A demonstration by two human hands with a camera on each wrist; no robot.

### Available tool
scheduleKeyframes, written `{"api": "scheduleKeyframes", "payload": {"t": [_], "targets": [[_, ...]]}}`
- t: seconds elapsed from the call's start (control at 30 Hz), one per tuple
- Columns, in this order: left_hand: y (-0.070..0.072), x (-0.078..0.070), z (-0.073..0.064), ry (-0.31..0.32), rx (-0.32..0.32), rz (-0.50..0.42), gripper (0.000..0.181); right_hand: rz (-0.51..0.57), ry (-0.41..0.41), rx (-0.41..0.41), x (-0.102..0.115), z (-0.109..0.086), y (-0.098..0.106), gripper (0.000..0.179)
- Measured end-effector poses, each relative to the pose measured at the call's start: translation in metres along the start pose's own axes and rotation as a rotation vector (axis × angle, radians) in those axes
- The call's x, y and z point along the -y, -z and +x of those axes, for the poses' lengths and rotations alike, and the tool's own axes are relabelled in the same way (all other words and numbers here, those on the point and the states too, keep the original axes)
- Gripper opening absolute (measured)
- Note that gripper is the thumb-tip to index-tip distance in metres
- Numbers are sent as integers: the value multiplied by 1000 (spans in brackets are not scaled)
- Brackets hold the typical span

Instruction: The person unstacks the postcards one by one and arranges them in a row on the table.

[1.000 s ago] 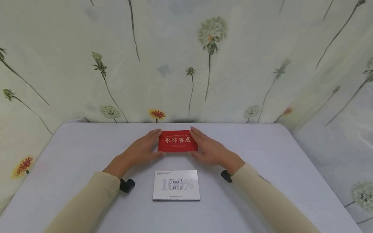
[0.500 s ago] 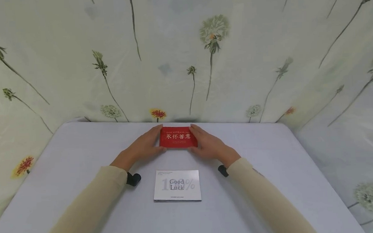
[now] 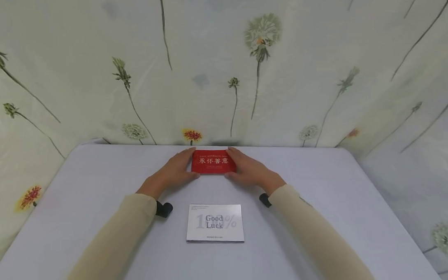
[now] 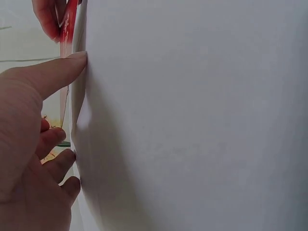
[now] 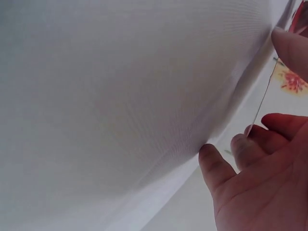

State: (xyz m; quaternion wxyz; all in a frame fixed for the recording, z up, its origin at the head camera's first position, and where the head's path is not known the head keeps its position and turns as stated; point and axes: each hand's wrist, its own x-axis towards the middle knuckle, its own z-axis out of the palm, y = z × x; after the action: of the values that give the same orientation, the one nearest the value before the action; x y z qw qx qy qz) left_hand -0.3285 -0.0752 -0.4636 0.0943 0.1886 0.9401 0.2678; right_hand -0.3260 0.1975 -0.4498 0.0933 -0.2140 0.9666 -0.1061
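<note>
One red card, bearing four large white characters, lies near the far edge of the counter. Two hands hold it, one at each short end: the left hand and the right hand each clamp it between thumb and fingers. Nearer the person, apart from both hands, sits one white "Good Luck" stack; its layers are too thin to count. Two beige sleeves flank it.
</note>
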Motion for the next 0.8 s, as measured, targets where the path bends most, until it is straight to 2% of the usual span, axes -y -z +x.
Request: {"api": "scheduleKeyframes", "payload": {"t": [0.27, 0.47, 0.8], "targets": [[0, 9, 6, -21, 13, 7, 88, 22, 8, 19, -1, 7, 0, 86], [0, 10, 6, -9, 26, 19, 88, 80, 6, 28, -1, 7, 3, 87], [1, -1, -3, 0, -46, 57, 89, 113, -62, -16, 7, -1, 4, 93]]}}
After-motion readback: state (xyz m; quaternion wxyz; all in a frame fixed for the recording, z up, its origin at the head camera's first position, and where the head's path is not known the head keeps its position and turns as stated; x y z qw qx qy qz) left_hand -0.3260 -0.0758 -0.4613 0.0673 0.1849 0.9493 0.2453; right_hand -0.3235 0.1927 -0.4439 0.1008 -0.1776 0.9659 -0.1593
